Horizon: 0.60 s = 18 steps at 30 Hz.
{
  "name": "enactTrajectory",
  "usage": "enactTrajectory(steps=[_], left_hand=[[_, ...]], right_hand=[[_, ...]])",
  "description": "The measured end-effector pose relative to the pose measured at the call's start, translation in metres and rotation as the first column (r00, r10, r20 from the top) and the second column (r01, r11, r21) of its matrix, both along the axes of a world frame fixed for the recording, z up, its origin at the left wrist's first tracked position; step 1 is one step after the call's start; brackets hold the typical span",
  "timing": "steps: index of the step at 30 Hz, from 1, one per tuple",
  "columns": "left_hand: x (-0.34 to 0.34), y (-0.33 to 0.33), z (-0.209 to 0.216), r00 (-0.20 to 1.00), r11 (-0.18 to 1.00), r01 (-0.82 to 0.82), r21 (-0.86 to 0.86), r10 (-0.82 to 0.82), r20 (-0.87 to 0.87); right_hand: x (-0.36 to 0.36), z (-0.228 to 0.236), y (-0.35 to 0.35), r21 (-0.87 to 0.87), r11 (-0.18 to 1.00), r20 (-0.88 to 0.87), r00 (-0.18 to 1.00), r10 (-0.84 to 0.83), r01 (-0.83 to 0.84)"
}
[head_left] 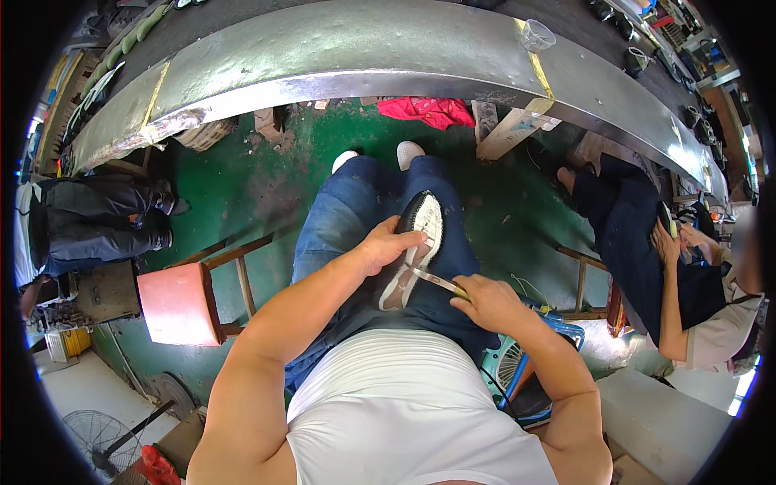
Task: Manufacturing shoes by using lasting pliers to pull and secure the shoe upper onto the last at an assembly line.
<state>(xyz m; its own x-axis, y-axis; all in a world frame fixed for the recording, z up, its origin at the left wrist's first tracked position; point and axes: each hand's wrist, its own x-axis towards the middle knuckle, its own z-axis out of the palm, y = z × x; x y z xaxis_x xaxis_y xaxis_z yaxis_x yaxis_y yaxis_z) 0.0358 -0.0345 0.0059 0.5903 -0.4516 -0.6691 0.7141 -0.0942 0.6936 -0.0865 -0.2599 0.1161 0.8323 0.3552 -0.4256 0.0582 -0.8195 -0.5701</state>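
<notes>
On my lap lies a shoe (428, 220), bottom side up, its toe pointing away from me. The bottom is whitish at the toe and brownish grey along the middle, with a dark, gathered edge round the toe. My left hand (386, 245) is closed round the shoe's left side, thumb lying across the bottom. In my right hand (491, 303) is a thin metal blade-like tool (439, 280) with a yellowish part near the grip. The tool's tip meets the middle of the shoe's bottom; whether it presses in, I cannot tell.
Ahead runs a long metal-edged bench (323, 61), a clear plastic cup (537, 36) on it. An orange-topped stool (179, 303) stands left, a green-and-blue fan (509, 360) close at my right. Co-workers sit right (638, 234) and stand left (97, 214). Red cloth (428, 111) lies under the bench.
</notes>
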Motion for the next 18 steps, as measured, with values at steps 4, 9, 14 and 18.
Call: enactTrajectory(steps=[4,9,14,18], left_hand=[[-0.019,-0.018,0.026,0.898,0.964,0.190,0.184,-0.246,0.365],[-0.036,0.012,0.012,0.943,0.982,0.153,-0.109,-0.112,0.314],[-0.055,-0.002,0.007,0.885,0.994,-0.039,0.098,-0.012,0.466],[-0.061,0.013,-0.016,0.610,0.934,0.013,0.357,-0.291,0.737]], right_hand=[[-0.012,-0.017,-0.023,0.014,0.982,-0.242,0.953,-0.180,0.189],[-0.025,-0.029,-0.010,-0.003,1.000,0.035,0.999,0.000,0.000],[-0.046,-0.026,0.000,-0.035,0.999,-0.013,0.999,-0.035,0.035],[-0.028,-0.015,-0.016,-0.019,0.998,-0.157,0.986,-0.060,0.058]])
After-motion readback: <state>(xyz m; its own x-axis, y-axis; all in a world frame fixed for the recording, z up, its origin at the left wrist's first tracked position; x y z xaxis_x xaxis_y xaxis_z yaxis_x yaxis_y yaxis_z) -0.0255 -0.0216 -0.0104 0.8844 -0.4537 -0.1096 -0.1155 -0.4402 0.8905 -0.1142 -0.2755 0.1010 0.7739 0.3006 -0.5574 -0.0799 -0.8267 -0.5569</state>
